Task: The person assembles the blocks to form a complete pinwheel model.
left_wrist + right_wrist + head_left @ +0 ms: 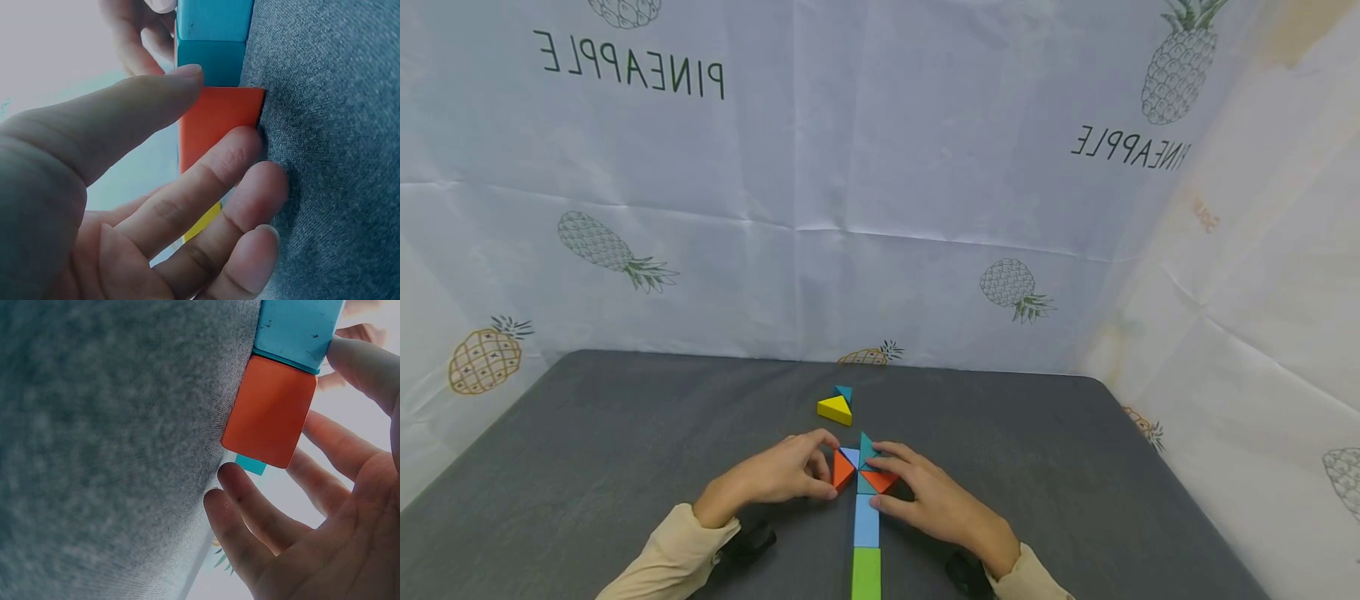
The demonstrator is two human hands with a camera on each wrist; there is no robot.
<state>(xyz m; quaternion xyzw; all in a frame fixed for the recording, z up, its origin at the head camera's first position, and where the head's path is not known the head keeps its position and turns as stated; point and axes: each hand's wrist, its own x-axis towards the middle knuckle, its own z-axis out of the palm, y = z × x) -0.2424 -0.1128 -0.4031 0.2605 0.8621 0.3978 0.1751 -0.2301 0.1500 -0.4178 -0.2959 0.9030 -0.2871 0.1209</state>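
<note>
My left hand point(786, 471) pinched an orange triangular block point(843, 472) between thumb and fingers, at the left side of a cluster of blocks on the dark counter point(625, 442). My right hand point(936, 500) was on the other side, its fingers extended and parted. Its thumb touched the edge of a light-blue block point(867, 523), while its fingertips reached over a teal triangular block point(865, 447) and a second orange block point(877, 481); I could not tell how firmly they pressed. The two hands were apart, with the blocks between them.

A pale violet-blue block point(852, 455) sat between the left orange piece and the teal triangle. A small teal block point(865, 486) met the light-blue one, and a green block point(867, 575) followed nearer to me, making a straight row. Beyond the cluster lay a yellow block point(835, 410) with a blue block point(844, 392) just behind it. A pineapple-print sheet point(917, 150) hung past the counter.
</note>
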